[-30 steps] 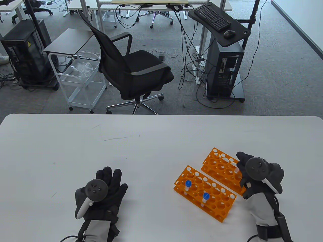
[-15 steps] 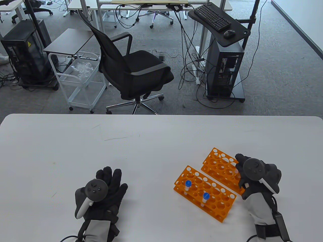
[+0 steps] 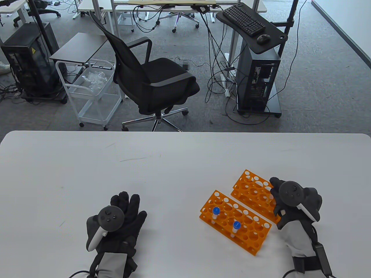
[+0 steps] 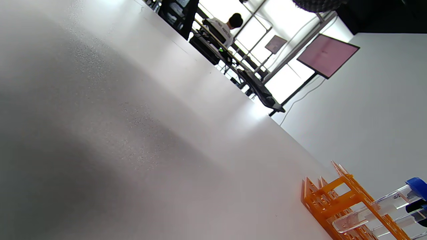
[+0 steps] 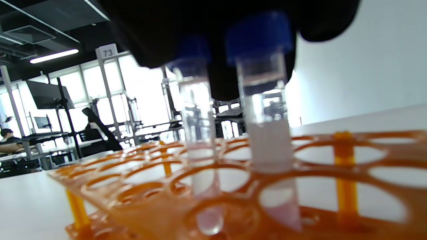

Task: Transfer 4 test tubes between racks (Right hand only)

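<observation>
Two orange racks lie side by side on the white table. The near rack (image 3: 235, 221) holds two blue-capped test tubes (image 3: 215, 212) (image 3: 236, 226). My right hand (image 3: 275, 188) is over the right end of the far rack (image 3: 251, 188). In the right wrist view its fingers (image 5: 213, 40) grip the blue cap of a test tube (image 5: 263, 133) that stands in a hole of the far rack (image 5: 160, 196). A second tube (image 5: 196, 133) stands in the hole beside it. My left hand (image 3: 127, 208) rests flat on the table, empty, fingers spread.
The table's far edge (image 3: 185, 132) faces a black office chair (image 3: 150, 78) and a white cart (image 3: 92, 89). In the left wrist view, the near rack (image 4: 347, 203) and its tubes (image 4: 393, 200) show at the bottom right.
My right hand has sunk slightly toward the far rack. The white tube body seen under its fingers before is now hidden. My left hand has not moved.
</observation>
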`<state>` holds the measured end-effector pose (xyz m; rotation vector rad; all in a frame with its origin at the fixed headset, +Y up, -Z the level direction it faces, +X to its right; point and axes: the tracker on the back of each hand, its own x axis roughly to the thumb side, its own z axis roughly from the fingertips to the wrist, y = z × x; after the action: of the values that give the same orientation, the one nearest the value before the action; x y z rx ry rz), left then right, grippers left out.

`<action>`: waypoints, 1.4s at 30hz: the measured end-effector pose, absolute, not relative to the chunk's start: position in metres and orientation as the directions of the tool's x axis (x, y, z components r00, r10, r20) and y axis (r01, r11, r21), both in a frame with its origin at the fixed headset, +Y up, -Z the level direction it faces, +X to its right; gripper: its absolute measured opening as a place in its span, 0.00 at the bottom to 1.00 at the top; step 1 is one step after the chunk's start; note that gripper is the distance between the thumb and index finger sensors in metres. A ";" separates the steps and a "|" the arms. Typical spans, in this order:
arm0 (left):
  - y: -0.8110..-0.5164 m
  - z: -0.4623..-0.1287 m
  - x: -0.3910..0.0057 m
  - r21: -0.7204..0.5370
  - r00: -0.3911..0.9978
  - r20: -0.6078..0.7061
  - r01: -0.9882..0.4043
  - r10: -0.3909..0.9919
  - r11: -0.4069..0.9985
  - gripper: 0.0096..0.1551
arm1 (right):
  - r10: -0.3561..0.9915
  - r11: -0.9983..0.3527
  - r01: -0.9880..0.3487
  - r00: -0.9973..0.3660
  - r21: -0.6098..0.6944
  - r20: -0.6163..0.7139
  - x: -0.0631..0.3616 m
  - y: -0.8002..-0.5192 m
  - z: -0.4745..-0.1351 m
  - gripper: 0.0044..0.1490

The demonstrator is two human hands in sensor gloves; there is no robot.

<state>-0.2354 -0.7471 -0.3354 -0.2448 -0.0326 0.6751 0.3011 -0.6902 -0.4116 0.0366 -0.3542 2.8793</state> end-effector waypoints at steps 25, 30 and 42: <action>-0.747 -0.336 -0.236 -0.232 0.780 -0.047 -0.616 0.624 0.753 0.40 | 0.287 -0.913 -0.301 -0.954 -0.274 0.092 0.298 -0.675 -0.402 0.32; -0.747 -0.336 -0.236 -0.232 0.780 -0.046 -0.616 0.624 0.753 0.40 | 0.301 -0.891 -0.335 -0.941 -0.306 0.155 0.286 -0.659 -0.395 0.31; -0.747 -0.336 -0.236 -0.232 0.780 -0.046 -0.616 0.624 0.753 0.40 | 0.331 -0.874 -0.416 -0.888 -0.251 0.320 0.247 -0.635 -0.377 0.30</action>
<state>-0.2357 -0.7468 -0.3356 -0.2410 -0.0348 0.6763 0.2474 -0.6350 -0.3766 0.3773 -0.4431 2.6875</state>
